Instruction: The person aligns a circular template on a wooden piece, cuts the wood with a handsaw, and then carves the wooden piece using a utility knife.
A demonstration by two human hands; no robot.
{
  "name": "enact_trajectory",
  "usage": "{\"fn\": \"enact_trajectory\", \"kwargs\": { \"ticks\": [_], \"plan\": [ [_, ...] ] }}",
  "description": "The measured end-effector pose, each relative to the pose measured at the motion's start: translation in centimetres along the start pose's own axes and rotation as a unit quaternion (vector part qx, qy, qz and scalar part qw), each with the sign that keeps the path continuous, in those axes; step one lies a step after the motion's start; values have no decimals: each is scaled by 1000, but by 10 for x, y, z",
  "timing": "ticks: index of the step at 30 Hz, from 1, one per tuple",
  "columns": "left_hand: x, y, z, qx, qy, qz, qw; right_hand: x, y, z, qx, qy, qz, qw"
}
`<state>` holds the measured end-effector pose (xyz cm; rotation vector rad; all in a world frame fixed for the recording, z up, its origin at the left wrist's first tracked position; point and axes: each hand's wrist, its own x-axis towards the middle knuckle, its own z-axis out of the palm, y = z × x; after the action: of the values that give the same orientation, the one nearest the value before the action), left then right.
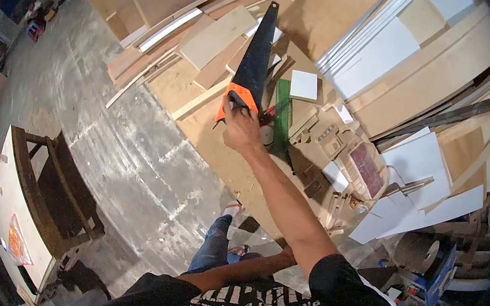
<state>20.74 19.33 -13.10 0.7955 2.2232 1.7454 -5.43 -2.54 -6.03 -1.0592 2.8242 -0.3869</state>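
Observation:
My right hand [241,129] is closed around the orange handle of a hand saw [256,57]. The saw's dark blade points away from me, above wooden boards and offcuts on the plywood sheet [203,148]. A green strip [283,112] lies just right of the hand, with a small red-handled item close by that I cannot make out. Beyond the strip is a white square piece [304,85]. My left forearm crosses in front of my body, and the hand at its end is hidden behind my right arm.
Cut boards [215,41] are heaped at the far left of the work surface. White sheets and long panels [429,71] lean on the right. A wooden tray-like piece [367,167] sits among small offcuts. On the left floor stands a white-topped table [20,188].

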Motion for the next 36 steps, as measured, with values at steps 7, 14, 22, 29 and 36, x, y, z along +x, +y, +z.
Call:
{"fn": "enact_trajectory", "kwargs": {
  "ticks": [7, 14, 22, 29, 36],
  "plan": [
    [-5, -14, 14, 64, -54, 23, 996, -17, 17, -41, 26, 119, -8, 993],
    [-3, -28, 35, 299, -122, 156, 934, -202, 57, -164, 79, 424, -14, 902],
    [-3, -14, 82, 306, -112, 138, 935, -609, -60, -226, 349, 695, 266, 569],
    [-8, 17, 102, 387, -60, 108, 914, -750, -126, -56, 329, 588, 516, 529],
    [11, -4, 88, 437, -116, 130, 882, -689, -143, 3, 291, 618, 457, 570]
  ]
}}
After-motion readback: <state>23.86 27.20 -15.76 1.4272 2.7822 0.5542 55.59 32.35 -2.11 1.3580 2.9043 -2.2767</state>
